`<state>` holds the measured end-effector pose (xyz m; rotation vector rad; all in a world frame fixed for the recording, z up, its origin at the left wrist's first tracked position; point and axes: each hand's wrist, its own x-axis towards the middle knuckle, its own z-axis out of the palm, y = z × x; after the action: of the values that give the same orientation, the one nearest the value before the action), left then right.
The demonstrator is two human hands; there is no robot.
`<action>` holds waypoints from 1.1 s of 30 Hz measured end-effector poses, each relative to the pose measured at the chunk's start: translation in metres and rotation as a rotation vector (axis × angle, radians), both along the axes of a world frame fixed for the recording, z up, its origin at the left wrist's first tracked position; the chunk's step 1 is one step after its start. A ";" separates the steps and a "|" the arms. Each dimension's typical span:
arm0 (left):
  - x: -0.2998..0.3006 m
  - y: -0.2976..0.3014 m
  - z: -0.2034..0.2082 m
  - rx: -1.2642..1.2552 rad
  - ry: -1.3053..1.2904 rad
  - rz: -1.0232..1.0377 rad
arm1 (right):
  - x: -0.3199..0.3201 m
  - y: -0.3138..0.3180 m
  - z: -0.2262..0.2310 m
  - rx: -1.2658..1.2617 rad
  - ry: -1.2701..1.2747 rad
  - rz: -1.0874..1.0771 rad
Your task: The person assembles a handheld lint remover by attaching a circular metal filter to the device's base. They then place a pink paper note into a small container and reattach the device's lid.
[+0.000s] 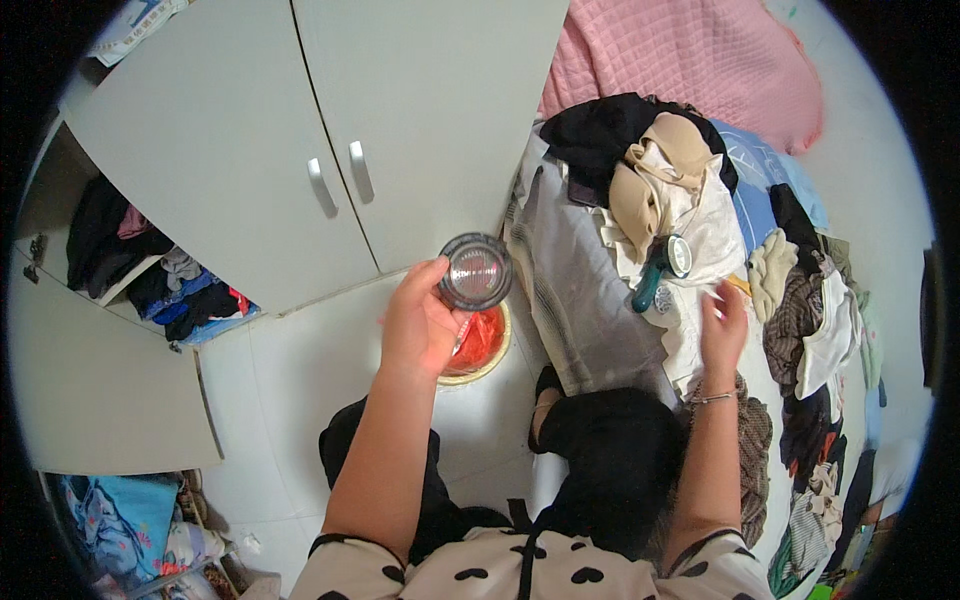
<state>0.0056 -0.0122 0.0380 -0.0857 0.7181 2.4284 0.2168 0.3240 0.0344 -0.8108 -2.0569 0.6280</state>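
Observation:
My left hand (418, 315) is closed on a round, dark-rimmed thing with a clear ribbed face (476, 272), like a lamp head, held up above a bin. On the bed to the right, my right hand (724, 328) hovers by a white garment (690, 325), its fingers slightly blurred and apart, with nothing plainly held. Just left of it lies a dark green flashlight-like thing (650, 285) with a round pale lens. Beige bra cups (635, 205) rest on the white cloth beyond.
A bin with a red liner (485, 345) stands on the white tiled floor (300, 390). Grey wardrobe doors (430, 120) rise ahead. Piled clothes (800, 310) and a pink quilt (690, 50) cover the bed. At the left, an open cabinet (110, 250) holds folded clothes.

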 end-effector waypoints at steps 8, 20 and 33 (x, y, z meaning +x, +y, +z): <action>0.011 0.008 -0.004 0.016 -0.113 -0.147 | 0.072 0.048 -0.037 -0.108 -0.576 -0.439; 0.012 0.004 0.005 0.216 -0.232 -0.274 | 0.069 0.095 -0.046 -0.276 -0.911 -0.561; 0.011 0.007 0.002 0.219 -0.130 -0.257 | 0.081 0.095 -0.042 -0.277 0.377 -0.342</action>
<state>0.0165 -0.0053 0.0403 -0.0595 0.3768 2.2146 0.2974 0.4194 -0.0074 -1.0824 -1.4679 0.8101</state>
